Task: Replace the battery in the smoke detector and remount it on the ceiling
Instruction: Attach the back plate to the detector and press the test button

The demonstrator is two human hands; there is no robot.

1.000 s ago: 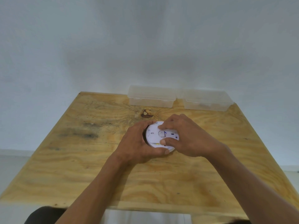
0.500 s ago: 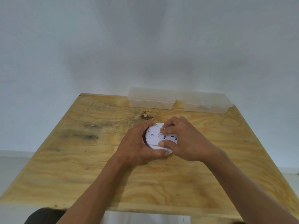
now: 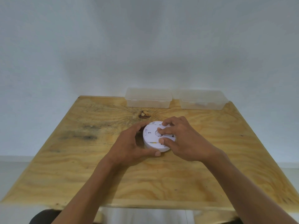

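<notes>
A round white smoke detector (image 3: 151,137) lies back side up near the middle of the plywood table (image 3: 80,167). My left hand (image 3: 129,146) cups its left rim, thumb along the near edge and fingers around the far side. My right hand (image 3: 182,139) rests on its right half, with thumb and fingertips pressing on the back face near the centre. The right part of the detector is hidden under my fingers. No battery is visible.
Two clear plastic lidded boxes stand at the table's far edge, one at the centre (image 3: 148,97) and one to the right (image 3: 202,99). A dark knot (image 3: 144,114) marks the wood just beyond the detector. A white wall rises behind.
My right fingers have shifted a little on the detector's back, and my left hand has opened slightly around the rim. The detector stays in the same spot.
</notes>
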